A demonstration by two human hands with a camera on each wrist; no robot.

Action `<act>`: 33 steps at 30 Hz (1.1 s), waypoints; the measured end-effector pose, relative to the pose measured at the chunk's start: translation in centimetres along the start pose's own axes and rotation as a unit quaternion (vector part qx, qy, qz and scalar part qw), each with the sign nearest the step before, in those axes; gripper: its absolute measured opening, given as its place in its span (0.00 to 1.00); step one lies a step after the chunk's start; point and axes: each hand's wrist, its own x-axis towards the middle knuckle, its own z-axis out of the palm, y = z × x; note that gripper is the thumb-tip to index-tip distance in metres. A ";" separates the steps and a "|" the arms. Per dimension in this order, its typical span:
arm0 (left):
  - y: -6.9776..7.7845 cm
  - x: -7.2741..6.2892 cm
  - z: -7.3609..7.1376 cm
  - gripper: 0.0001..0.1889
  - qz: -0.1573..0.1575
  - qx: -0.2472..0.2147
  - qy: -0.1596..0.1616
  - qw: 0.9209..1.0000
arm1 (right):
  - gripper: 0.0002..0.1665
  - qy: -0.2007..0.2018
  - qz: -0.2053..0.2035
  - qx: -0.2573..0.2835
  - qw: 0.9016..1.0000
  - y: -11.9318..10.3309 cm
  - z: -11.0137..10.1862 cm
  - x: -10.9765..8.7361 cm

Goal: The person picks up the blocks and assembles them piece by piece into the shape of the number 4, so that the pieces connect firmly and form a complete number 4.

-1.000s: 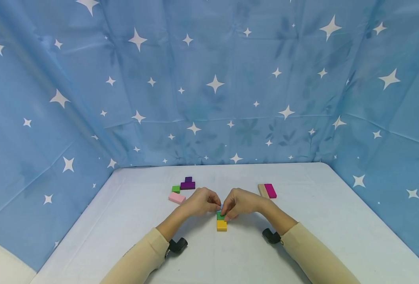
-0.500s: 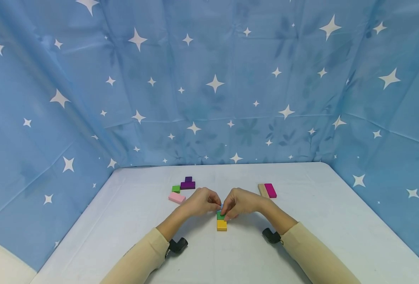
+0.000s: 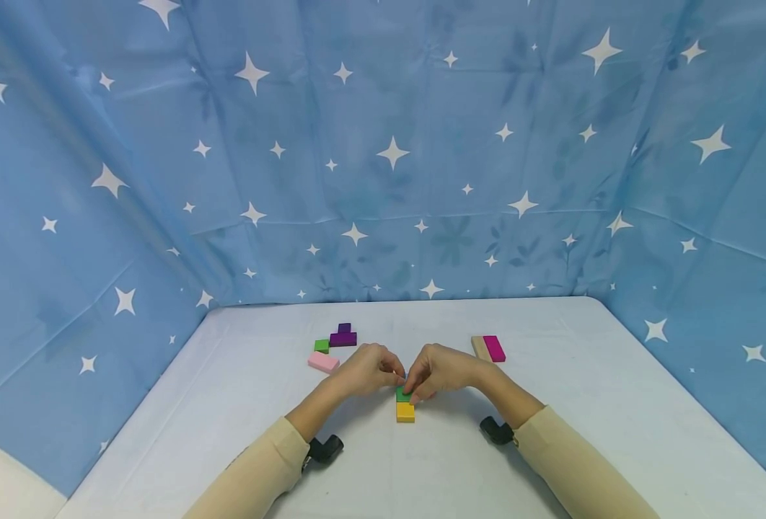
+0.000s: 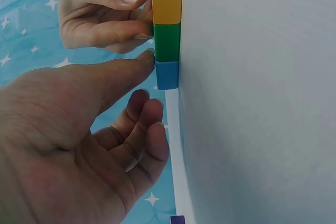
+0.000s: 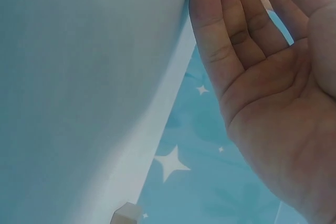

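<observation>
A yellow block (image 3: 405, 412), a green block (image 3: 403, 394) and a blue block (image 4: 167, 75) lie end to end in a row on the white table. From the left, my left hand (image 3: 375, 369) reaches in, its thumb tip at the top edge near where blue meets green. Its other fingers (image 4: 156, 135) curve loosely past the row's far end. My right hand (image 3: 440, 369) comes from the right, thumb and a finger at the green and yellow blocks. Both hands cover the blue block in the head view. The right wrist view does not show what those right fingertips touch.
Purple (image 3: 343, 339), dark purple (image 3: 345, 328), bright green (image 3: 321, 346) and pink (image 3: 324, 362) blocks lie left of the hands. At right, a beige block (image 3: 481, 349) sits beside a magenta one (image 3: 495, 349). A blue star-patterned curtain (image 3: 383, 158) surrounds the table (image 3: 617, 404).
Both hands stay nearly in place around the row. The sliver of blue seen between them earlier is now almost hidden.
</observation>
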 end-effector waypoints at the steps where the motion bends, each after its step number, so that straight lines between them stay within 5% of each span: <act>1: 0.0 0.0 0.0 0.02 -0.002 -0.001 -0.001 1.000 | 0.06 -0.001 -0.001 -0.003 1.000 0.0 -0.1 0.0; 15: 0.3 -0.1 0.0 0.03 -0.018 -0.010 -0.008 1.000 | 0.11 0.072 0.010 -0.051 0.996 0.4 -2.7 -1.1; 33: 0.5 -0.5 -0.4 0.02 -0.023 -0.020 -0.031 0.999 | 0.14 0.107 0.016 -0.054 0.993 1.7 -4.1 -1.9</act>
